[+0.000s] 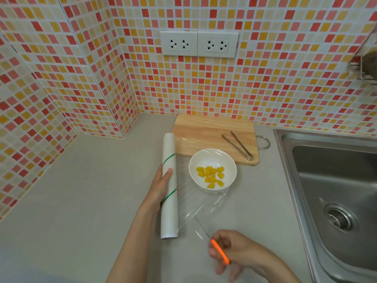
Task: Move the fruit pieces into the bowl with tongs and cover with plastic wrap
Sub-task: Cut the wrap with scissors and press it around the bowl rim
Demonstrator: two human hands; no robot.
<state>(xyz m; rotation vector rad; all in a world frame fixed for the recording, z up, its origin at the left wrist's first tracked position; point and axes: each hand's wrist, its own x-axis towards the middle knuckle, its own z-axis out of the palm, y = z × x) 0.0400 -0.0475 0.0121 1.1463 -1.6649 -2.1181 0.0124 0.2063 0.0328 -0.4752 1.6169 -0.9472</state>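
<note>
The white bowl [212, 170] sits on the grey worktop [91, 190] and holds the yellow fruit pieces [212, 176]. Clear plastic wrap [201, 205] lies over the bowl. Left of the bowl, the left hand [161, 186] fingers grip the wrap roll [169, 186]. In front of the bowl, the right hand [234, 250] grips orange scissors [219, 251]. Behind the bowl, tongs [237, 145] rest on the wooden board [214, 133]. The sink [334, 190] is well to the right.

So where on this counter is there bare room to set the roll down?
The widest bare patch is the grey counter left of the white plastic-wrap roll, out to the tiled corner. A narrower strip runs between the white bowl and the steel sink. Crowded: around the bowl, wooden cutting board and stretched film.
</note>
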